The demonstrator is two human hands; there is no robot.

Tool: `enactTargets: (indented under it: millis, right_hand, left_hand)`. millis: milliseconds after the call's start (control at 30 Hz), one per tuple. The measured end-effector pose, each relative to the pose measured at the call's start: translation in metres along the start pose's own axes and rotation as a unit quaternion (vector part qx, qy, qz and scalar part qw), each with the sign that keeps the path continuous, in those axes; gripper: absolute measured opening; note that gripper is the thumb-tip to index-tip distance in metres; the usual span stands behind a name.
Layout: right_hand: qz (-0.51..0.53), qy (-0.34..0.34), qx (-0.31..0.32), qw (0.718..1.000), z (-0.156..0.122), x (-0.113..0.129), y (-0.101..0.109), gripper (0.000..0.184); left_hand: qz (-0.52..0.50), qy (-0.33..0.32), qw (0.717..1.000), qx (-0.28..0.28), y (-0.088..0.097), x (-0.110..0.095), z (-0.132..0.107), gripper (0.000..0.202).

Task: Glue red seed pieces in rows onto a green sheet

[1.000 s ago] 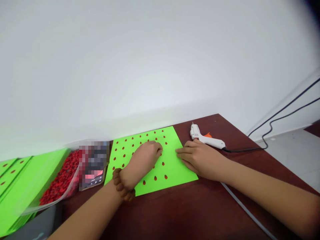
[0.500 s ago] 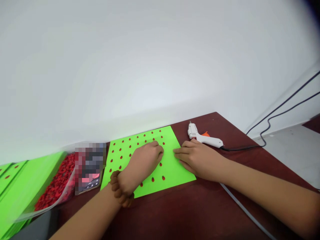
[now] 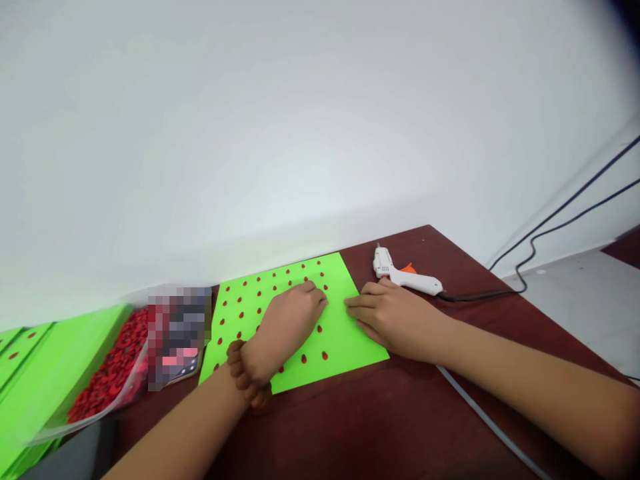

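A bright green sheet [image 3: 345,367] lies on the table, dotted with rows of small red ladybug-like pieces [image 3: 325,355]. Over its middle is my left hand [image 3: 293,317], fingers curled together and pressed down on the sheet; whatever they pinch, if anything, is hidden. A brown bead bracelet [image 3: 245,380] circles that wrist. My right hand [image 3: 395,320] rests on the sheet's right edge, its fingers stretched toward the left hand and holding nothing. Just behind the right hand lies a white glue gun [image 3: 400,273] with an orange trigger.
At the left, a clear bag of red pieces [image 3: 107,377] sits beside a stack of green sheets [image 3: 65,353]. A phone [image 3: 187,367], partly blurred out, lies between bag and sheet. A black cord [image 3: 480,293] runs right from the glue gun; a grey cable [image 3: 490,420] crosses the dark red table [image 3: 360,427].
The left fingertips have shifted very slightly on the sheet. The whole view has moved a few pixels; the right hand stays in place on the sheet.
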State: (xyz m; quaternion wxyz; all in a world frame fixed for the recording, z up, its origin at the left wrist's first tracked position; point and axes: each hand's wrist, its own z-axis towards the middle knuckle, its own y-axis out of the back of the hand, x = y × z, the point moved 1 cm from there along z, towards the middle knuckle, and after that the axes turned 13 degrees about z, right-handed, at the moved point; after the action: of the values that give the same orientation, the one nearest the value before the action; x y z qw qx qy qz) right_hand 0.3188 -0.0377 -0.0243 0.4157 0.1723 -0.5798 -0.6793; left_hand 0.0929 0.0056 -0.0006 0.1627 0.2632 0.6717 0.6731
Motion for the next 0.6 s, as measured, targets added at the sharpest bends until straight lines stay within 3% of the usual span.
enactTargets:
  millis: [600]
  right_hand:
    - [0.001,-0.008,0.008,1.0,0.0005,-0.0001,0.0005,0.025]
  left_hand:
    - [-0.006,0.042,0.999,0.013,-0.0031,-0.0048,0.0002,0.036]
